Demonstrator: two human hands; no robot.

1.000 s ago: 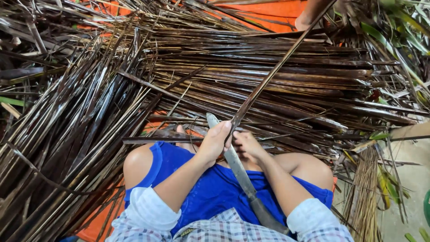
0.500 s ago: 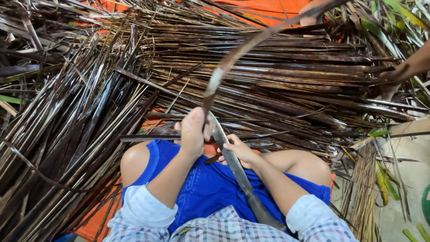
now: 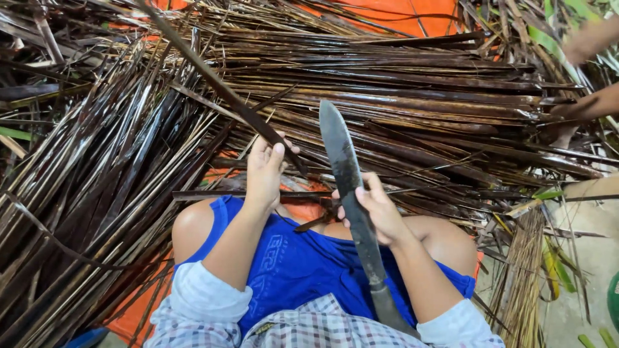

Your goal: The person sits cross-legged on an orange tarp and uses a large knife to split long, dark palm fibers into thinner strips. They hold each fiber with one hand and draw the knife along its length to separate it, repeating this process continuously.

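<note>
Two hands, one dark strip and one long blade between them.

Left hand [image 3: 264,171] pinches a long dark leaf strip [image 3: 213,80] between thumb and fingers [image 3: 278,149]; from that grip the strip's long axis runs up and away to the left, across the heap of dark split stalks [image 3: 412,84] lying on the orange sheet [image 3: 400,11]. Right hand [image 3: 377,209] has its fingers curled round the long knife [image 3: 342,167], whose blade points away from the body, tip up, its handle end down by the checked sleeve. Strip and blade stand near each other but apart, the strip to the blade's left, so the left hand is the nearer to it. Another person's arm [image 3: 590,103] reaches in at the far right, seemingly touching the stalks.
</note>
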